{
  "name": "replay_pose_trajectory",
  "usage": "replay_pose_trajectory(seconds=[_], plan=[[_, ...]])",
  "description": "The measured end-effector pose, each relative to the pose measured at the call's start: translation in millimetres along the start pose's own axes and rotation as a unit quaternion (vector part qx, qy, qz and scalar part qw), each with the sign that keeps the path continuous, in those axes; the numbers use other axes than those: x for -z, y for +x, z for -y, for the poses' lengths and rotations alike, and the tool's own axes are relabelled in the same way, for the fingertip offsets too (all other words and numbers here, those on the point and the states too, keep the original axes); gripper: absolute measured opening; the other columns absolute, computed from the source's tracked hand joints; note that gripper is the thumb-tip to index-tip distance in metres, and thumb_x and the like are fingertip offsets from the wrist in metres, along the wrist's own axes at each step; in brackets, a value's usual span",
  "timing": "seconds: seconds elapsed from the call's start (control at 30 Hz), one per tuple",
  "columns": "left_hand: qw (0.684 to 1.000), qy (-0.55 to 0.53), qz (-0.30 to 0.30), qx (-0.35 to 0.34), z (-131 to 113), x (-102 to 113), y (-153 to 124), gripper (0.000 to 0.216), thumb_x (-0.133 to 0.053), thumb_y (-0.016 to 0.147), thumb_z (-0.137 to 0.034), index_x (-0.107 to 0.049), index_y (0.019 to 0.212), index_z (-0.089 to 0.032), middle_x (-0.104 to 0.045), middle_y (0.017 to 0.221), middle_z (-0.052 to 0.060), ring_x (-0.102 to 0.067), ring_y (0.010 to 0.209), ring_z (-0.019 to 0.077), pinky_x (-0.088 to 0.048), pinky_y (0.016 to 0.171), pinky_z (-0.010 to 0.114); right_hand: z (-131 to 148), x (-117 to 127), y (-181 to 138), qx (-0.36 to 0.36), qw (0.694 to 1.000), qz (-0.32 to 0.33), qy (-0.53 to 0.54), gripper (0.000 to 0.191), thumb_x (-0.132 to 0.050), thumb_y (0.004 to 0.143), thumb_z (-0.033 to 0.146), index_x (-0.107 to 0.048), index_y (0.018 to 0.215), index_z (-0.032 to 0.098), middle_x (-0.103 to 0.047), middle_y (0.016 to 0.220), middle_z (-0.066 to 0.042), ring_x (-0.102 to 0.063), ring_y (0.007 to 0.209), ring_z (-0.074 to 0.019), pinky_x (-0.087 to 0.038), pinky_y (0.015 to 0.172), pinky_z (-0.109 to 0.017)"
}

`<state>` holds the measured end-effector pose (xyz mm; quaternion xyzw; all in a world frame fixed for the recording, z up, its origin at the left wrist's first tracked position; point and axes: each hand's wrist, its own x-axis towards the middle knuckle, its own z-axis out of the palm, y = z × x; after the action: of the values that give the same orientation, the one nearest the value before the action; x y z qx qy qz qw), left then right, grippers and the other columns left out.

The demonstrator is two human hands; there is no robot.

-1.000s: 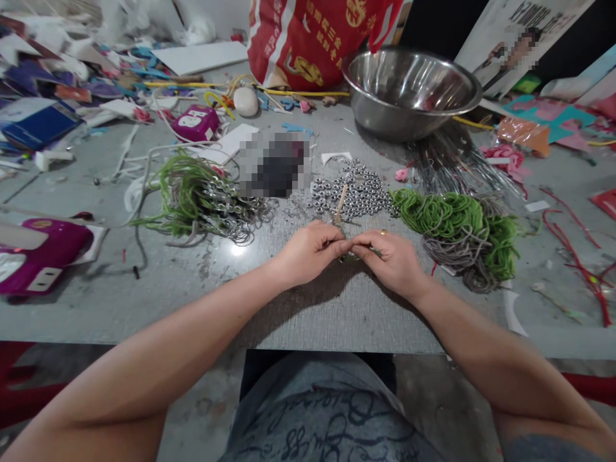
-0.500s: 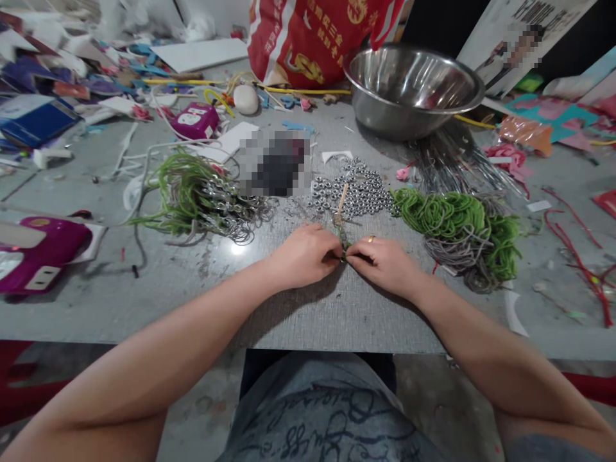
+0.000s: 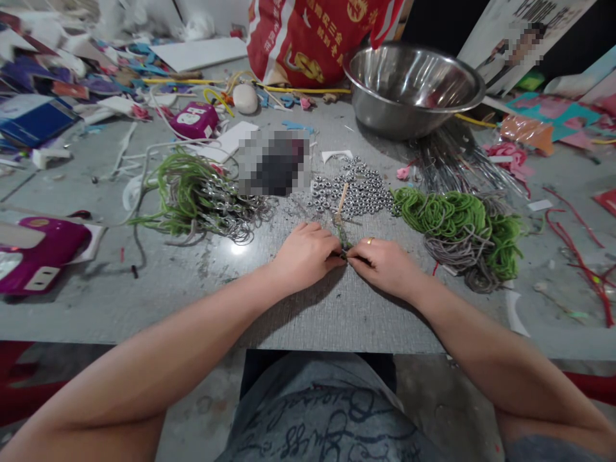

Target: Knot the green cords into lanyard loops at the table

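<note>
My left hand (image 3: 310,255) and my right hand (image 3: 385,264) meet over the table, fingertips pinched closed on a short green cord (image 3: 343,239). Fingers hide most of the cord and whatever sits on it. Just beyond my fingertips, a thin wooden stick (image 3: 342,199) lies beside a spread of shiny silver beads (image 3: 368,192). To the left of my hands is a bundle of green and grey cords with silver metal pieces (image 3: 192,192). A heap of green and grey cords (image 3: 447,221) lies to the right.
A steel bowl (image 3: 414,96) stands at the back right by a red bag (image 3: 298,45). Purple power strips (image 3: 43,253) and a white cable lie on the left. Paper scraps and a blue box (image 3: 36,119) crowd the far left. Red cords (image 3: 580,256) lie at right.
My fingertips have shifted very slightly and closed nearer together around the cord. The surrounding things have stayed in place.
</note>
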<state>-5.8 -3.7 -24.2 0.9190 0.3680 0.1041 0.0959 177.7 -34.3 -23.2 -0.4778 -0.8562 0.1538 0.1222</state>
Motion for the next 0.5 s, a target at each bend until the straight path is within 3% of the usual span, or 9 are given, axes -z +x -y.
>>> replay_pose_trajectory(seconds=[0.3,0.5], plan=[[0.996,0.033,-0.054,-0.057,-3.2,-4.3,-0.1,0.017,-0.055,0.085,-0.029,-0.066,0.080,-0.017,-0.065,0.073,0.002,-0.055,0.077,0.0198,-0.035,0.066,0.032,-1.7,0.5,0.1,0.002,1.000,0.004,-0.005,0.018,-0.046,0.086,0.019,-0.064,0.082,0.015,-0.064,0.077,-0.007,-0.058,0.074,-0.0166,-0.039,0.064,-0.027],[0.997,0.028,-0.054,-0.051,-1.3,-5.2,-0.5,0.011,-0.062,0.079,-0.028,-0.065,0.079,-0.017,-0.065,0.072,0.001,-0.056,0.076,0.0197,-0.034,0.065,0.031,-5.6,6.7,-0.1,0.013,1.000,-0.011,0.026,0.014,-0.050,0.085,0.019,-0.064,0.082,0.018,-0.064,0.073,-0.003,-0.056,0.069,-0.0144,-0.039,0.064,-0.026]])
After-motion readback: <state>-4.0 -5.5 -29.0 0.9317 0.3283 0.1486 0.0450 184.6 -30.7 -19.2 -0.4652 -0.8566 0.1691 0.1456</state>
